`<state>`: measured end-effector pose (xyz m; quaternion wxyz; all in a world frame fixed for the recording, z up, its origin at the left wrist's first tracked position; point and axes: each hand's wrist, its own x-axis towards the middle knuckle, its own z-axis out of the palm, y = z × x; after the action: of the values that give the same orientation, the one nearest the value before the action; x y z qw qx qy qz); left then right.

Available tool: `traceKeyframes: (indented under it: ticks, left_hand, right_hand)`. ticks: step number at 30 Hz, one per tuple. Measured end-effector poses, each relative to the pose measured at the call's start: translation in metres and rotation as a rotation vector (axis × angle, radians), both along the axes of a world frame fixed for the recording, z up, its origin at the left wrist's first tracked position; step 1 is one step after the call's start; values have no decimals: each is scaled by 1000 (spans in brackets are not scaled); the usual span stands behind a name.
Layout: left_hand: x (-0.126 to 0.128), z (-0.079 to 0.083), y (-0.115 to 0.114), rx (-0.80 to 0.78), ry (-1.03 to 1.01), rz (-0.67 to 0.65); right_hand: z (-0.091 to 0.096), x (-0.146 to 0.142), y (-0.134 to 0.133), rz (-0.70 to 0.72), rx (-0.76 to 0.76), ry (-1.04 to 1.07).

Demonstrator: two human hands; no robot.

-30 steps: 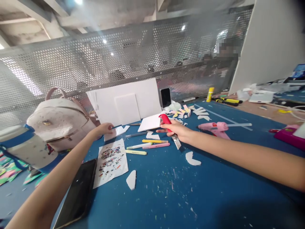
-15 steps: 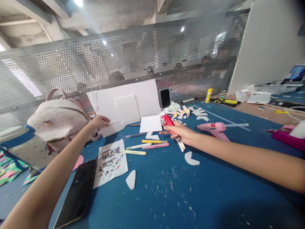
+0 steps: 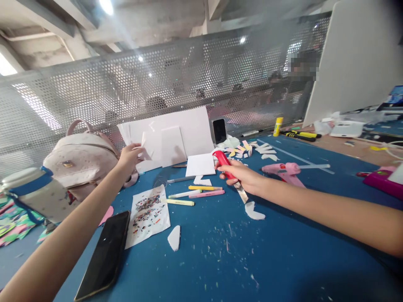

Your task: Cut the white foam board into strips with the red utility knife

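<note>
My left hand (image 3: 129,157) is closed on the edge of a thin white sheet (image 3: 151,147), held up in front of the large white boards (image 3: 197,130) that lean at the back. My right hand (image 3: 242,175) grips a red utility knife (image 3: 223,161) with its blade out, pointing down towards me. Just below the blade lies a curved white foam scrap (image 3: 254,211). A small white board (image 3: 200,164) rests on the table to the left of the knife. Several highlighters (image 3: 206,193) lie between my hands.
At left stand a pale backpack (image 3: 80,155) and a bottle (image 3: 37,193); a black phone (image 3: 105,251) lies nearer. A paper with coloured bits (image 3: 151,235) is beside it. To the right are a pink glue gun (image 3: 286,170), foam strips (image 3: 264,149) and a glue stick (image 3: 278,126).
My left hand has lifted the white sheet from low over the table to a more upright position. The fingers of my right hand have curled further round the utility knife.
</note>
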<state>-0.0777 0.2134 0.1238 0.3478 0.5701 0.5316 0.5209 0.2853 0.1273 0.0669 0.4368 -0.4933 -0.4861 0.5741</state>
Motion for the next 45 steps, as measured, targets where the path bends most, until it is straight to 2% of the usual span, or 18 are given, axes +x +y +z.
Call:
traceKeyframes:
  ticks: [4,8,13,17,21,25,28,30,33,35,36,41,45]
  left_hand:
    - [54,-15,-37,-180,-133,-104]
    - [98,-39,-101,-366,-248,-284]
    - [126,-65,-177,-551,-416,-431]
    - [135,-82,-218,-690,-501,-501]
    - [139,-83,-235,-789,-499,-591]
    - [130,-75,-231,-844,-169,-738]
    - [118,-72,-224,-872,21,-761]
    - [113,-70,-223,-807,111,-696]
    - [116,-62,-226,-399,347,-608]
    - [125,-58,-229,-130,495,-679]
    - [130,-57,-229,-51,546,-740]
    - [156,-67,-222,145,779,-1002]
    - [162,-73,-215,233,871,-1056]
  right_hand:
    - [13,-1,-13,89,29,-24]
    - [21,1,-27,174,102,-45]
    - [18,12,-52,313,104,-131]
    - [11,23,-69,440,57,-219]
    - [1,25,-74,528,45,-263]
    - [-9,21,-71,564,42,-306]
    - [-14,18,-67,566,44,-337]
    - [-17,16,-65,566,44,-356]
    - [-20,14,-64,579,50,-374]
    - [-22,12,-63,597,57,-378]
    - [-22,11,-62,608,60,-380]
    - [-26,5,-60,636,32,-407]
    - [-25,5,-60,643,1,-410]
